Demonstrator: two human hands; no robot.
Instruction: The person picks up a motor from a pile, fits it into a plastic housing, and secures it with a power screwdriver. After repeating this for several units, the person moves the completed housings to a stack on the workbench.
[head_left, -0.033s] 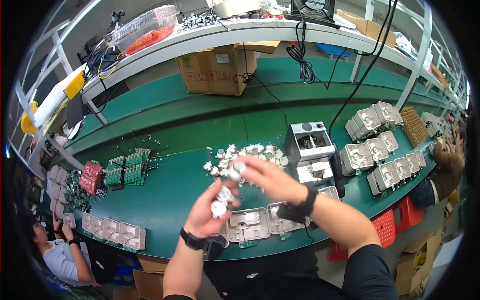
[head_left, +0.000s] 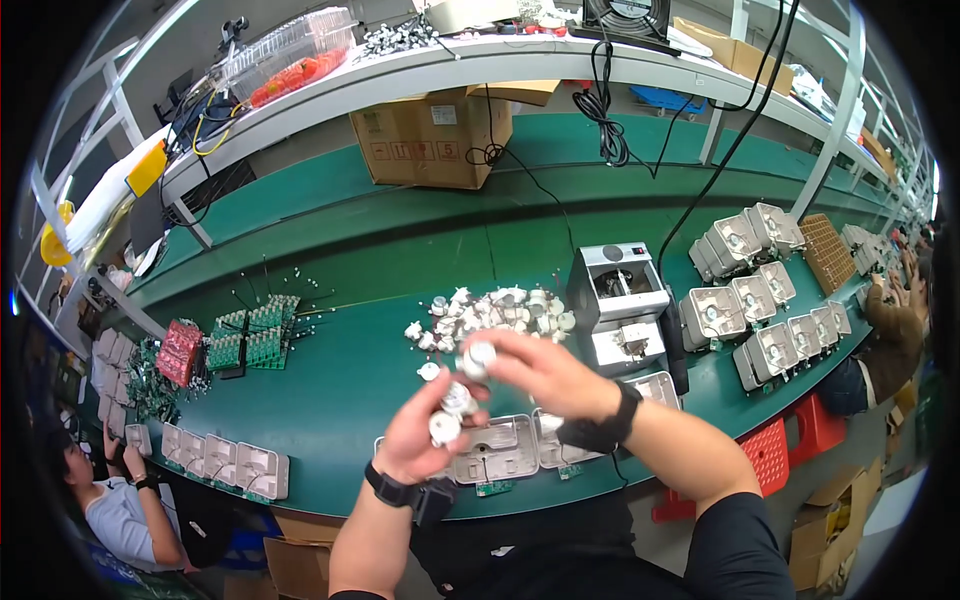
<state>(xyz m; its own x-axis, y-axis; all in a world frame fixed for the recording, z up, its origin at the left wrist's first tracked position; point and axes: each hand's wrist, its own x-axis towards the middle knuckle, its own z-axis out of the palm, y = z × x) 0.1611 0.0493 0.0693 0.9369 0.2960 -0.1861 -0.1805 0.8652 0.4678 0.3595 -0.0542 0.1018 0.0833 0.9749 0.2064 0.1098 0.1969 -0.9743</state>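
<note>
My left hand [head_left: 412,438] is cupped palm up around white round plastic parts [head_left: 444,429], at least two of them. In the fingers of my right hand [head_left: 555,378] is another white round part [head_left: 480,359], held just above the left fingers. One more small white part [head_left: 429,371] shows beyond my left thumb; whether it is held or lies on the table I cannot tell. Behind the hands spreads a heap of similar white parts [head_left: 515,312]. Nearer me, open light-grey plastic housings [head_left: 510,462] stand in a row, with small green circuit boards [head_left: 494,489] at their front.
A grey bench machine [head_left: 625,280] stands right of the heap. Stacked housings [head_left: 715,312] fill the table's right side. At left lie green circuit boards [head_left: 262,335], a red stack [head_left: 180,353] and more housings [head_left: 262,471]. Co-workers sit at both ends; a carton [head_left: 420,145] stands under the shelf.
Both hands have shifted slightly. The right hand's part shows more plainly, the left hand's parts have moved a little right and nearer me, and the small white part beyond the left thumb has come into view.
</note>
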